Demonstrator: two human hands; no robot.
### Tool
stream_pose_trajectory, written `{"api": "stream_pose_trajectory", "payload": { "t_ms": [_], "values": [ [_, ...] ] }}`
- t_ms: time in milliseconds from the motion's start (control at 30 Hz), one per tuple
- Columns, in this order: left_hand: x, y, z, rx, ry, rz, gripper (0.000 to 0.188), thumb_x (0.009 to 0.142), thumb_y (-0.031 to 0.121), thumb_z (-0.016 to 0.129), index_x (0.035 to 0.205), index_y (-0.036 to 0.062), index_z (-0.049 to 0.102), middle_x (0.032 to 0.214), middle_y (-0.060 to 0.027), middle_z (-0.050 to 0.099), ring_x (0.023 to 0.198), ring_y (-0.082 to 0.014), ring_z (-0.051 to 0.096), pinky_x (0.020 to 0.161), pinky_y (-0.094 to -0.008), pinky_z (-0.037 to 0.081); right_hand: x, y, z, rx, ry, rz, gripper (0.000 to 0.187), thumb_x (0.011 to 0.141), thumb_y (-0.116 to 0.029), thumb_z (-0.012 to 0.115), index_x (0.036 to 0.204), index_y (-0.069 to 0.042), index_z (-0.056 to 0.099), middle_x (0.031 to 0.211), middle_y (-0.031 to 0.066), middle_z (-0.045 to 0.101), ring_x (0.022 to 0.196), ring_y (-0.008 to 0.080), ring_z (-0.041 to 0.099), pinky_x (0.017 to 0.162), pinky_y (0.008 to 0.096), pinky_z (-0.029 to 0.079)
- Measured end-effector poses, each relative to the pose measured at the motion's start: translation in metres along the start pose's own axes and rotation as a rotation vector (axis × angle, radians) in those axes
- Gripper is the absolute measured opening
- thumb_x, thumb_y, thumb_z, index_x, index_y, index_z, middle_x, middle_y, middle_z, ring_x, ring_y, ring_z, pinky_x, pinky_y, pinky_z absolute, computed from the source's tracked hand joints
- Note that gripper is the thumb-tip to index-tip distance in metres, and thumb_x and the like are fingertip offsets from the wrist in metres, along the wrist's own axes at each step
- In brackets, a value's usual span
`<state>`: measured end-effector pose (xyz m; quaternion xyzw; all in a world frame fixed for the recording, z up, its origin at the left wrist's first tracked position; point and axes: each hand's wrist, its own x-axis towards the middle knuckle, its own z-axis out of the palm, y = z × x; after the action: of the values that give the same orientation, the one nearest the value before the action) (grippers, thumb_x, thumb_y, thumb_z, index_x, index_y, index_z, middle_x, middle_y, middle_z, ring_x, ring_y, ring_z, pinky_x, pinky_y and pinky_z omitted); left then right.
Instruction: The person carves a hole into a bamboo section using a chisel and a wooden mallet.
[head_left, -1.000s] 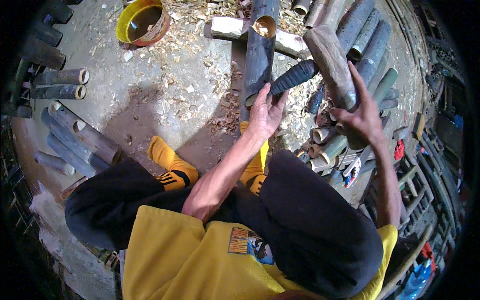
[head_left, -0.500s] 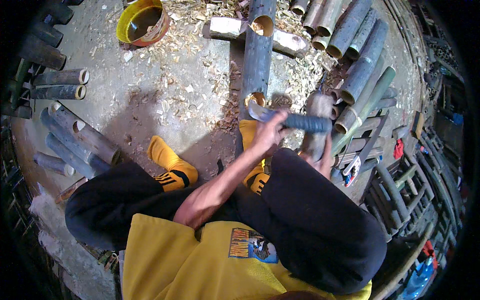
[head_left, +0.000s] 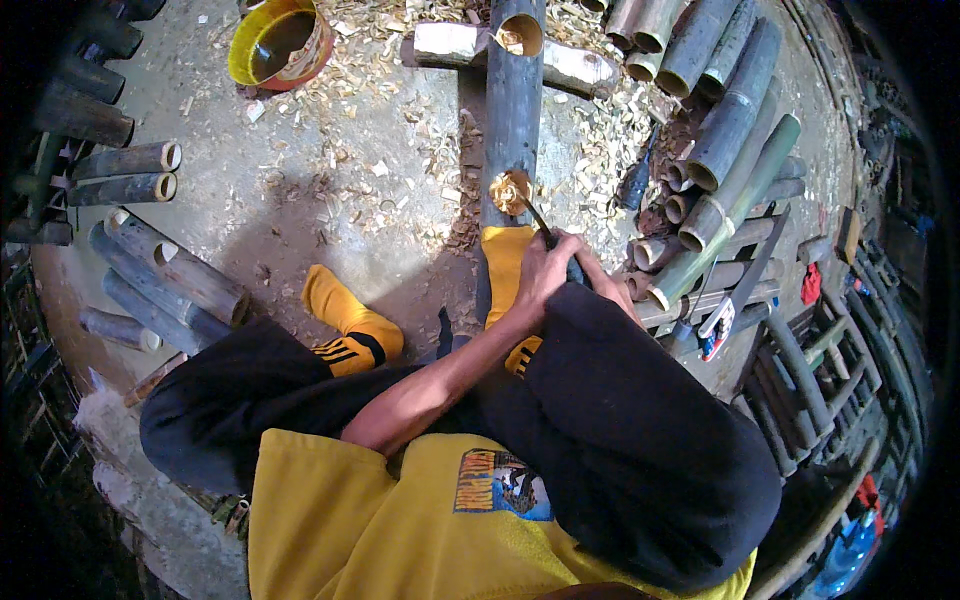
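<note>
– What do your fingers hold?
– My left hand [head_left: 543, 268] is closed around a narrow tool [head_left: 537, 219], the fingers bent firmly on it.
– And the other?
– My right hand [head_left: 606, 284] is just beside the left one, to its right. My knee [head_left: 640, 400] hides a part of it, so I cannot tell how far it is open, or what it grips.
– Where does the tool point?
– Ahead of my left fingers and slightly to the left, to the nearer hole [head_left: 510, 190] of the dark bamboo pole [head_left: 513, 125]. Pale shavings are visible there.
– What else is around?
– The pole runs away from my fingers, across a wooden block [head_left: 575, 72]. One yellow sock [head_left: 506, 262] is just left of my left hand. More bamboo tubes [head_left: 735, 120] lie ahead, to the right.
</note>
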<state>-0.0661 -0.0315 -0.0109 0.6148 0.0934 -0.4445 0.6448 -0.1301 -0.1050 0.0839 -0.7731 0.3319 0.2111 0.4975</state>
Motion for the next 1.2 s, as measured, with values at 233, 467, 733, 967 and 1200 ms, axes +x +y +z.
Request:
{"api": "stream_pose_trajectory", "payload": {
  "t_ms": [233,467,733,967,1200],
  "values": [
    [-0.007,0.011,-0.005,-0.019,0.149,-0.127,0.032,0.08,0.029,0.056,0.091,-0.0006,0.052,0.084,-0.0115,0.054,0.074,-0.0215,0.052,0.066,-0.0348,0.043,0.031,-0.003,-0.007,0.099,-0.203,-0.002,0.059,0.077,-0.016,0.061,0.13,-0.001,0.038,0.104,0.0221,0.059,0.095,0.0315,0.06,0.083,0.0369,0.045],
    [0.023,0.015,-0.03,0.179,-0.019,-0.212,0.027,0.084,0.027,0.048,0.083,-0.0002,0.051,0.07,-0.0076,0.052,0.063,-0.0192,0.051,0.055,-0.0376,0.041,0.052,0.003,0.014,0.031,-0.14,-0.024,0.057,0.073,-0.018,0.061,0.124,0.001,0.042,0.094,0.0222,0.062,0.088,0.032,0.062,0.079,0.0374,0.047],
    [0.059,0.015,-0.045,0.184,-0.067,-0.497,0.028,0.087,0.028,0.046,0.082,0.0017,0.055,0.073,-0.007,0.055,0.06,-0.0191,0.054,0.056,-0.0346,0.045,0.071,0.005,0.043,0.539,-0.156,0.105,0.046,0.076,-0.013,0.056,0.118,0.004,0.047,0.093,0.012,0.061,0.075,0.0203,0.06,0.068,0.0326,0.048],
    [0.011,-0.017,-0.036,-0.248,-0.504,-0.28,0.05,0.078,0.035,0.059,0.114,0.0023,0.053,0.109,-0.0116,0.058,0.102,-0.0221,0.054,0.082,-0.0327,0.044,0.007,0.035,0.031,1.036,0.302,0.115,0.042,0.079,-0.011,0.055,0.117,0.002,0.047,0.088,0.0071,0.059,0.07,0.0121,0.056,0.06,0.0233,0.045],
    [-0.008,0.063,-0.052,0.228,-0.39,0.656,0.094,0.059,0.02,0.079,0.137,0.0038,0.028,0.135,-0.0135,0.038,0.126,-0.0256,0.037,0.102,-0.0369,0.032,0.045,-0.039,-0.006,1.286,0.338,-0.204,0.038,0.088,-0.017,0.051,0.121,-0.002,0.038,0.097,0.0134,0.06,0.076,0.0166,0.061,0.065,0.0299,0.054]
  ]
}}
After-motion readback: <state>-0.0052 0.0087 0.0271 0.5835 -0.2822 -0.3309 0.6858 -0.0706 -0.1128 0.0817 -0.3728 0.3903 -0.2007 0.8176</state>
